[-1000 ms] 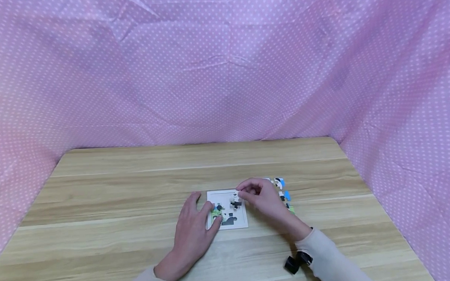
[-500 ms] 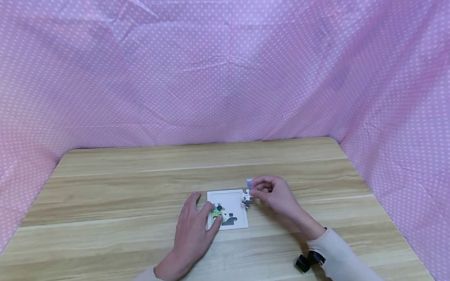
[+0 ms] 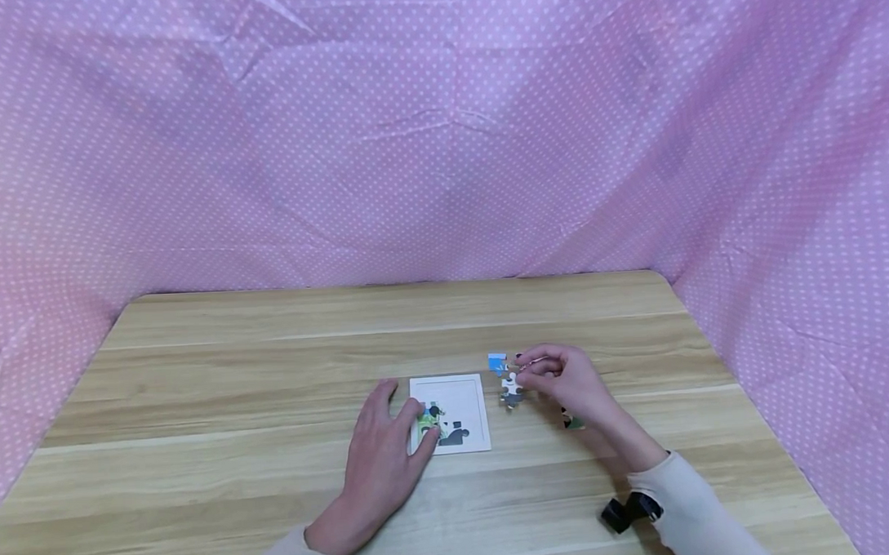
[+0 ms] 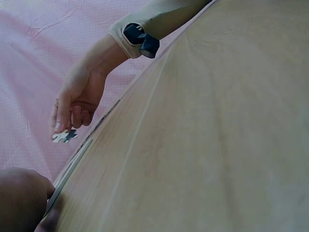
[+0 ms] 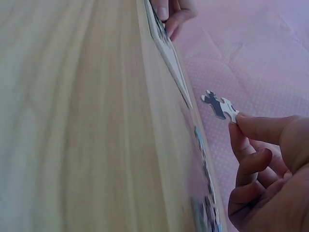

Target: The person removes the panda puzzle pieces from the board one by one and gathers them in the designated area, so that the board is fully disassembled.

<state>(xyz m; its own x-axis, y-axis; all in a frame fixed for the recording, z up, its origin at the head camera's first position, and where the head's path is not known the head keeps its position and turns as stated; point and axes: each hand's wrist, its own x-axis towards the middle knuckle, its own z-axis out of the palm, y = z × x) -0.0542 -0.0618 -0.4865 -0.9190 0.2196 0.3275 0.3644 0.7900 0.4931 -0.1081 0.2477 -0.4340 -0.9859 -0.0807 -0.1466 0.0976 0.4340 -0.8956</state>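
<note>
In the head view a white square puzzle board (image 3: 469, 397) lies on the table, with a few panda-picture pieces (image 3: 454, 435) fitted at its lower left. My left hand (image 3: 380, 443) rests on the board's left side, fingers spread, fingertips on the fitted pieces. Right of the board, my right hand (image 3: 569, 381) pinches a black-and-white jigsaw piece (image 3: 511, 390) between thumb and forefinger. The right wrist view shows this piece (image 5: 219, 106) raised above the surface, the other fingers of the right hand (image 5: 270, 164) curled. In the left wrist view the piece (image 4: 65, 136) hangs under the fingertips.
A blue-and-white loose piece (image 3: 497, 362) lies behind the held piece. Another, dark and green (image 3: 572, 420), shows by the right wrist; more loose pieces are partly hidden under the right hand. The wooden table (image 3: 271, 357) ends at a pink dotted cloth (image 3: 440, 147).
My right hand has moved to the right, off the board, carrying the pinched piece with it. The blue loose piece has come into sight. My left hand has stayed in place.
</note>
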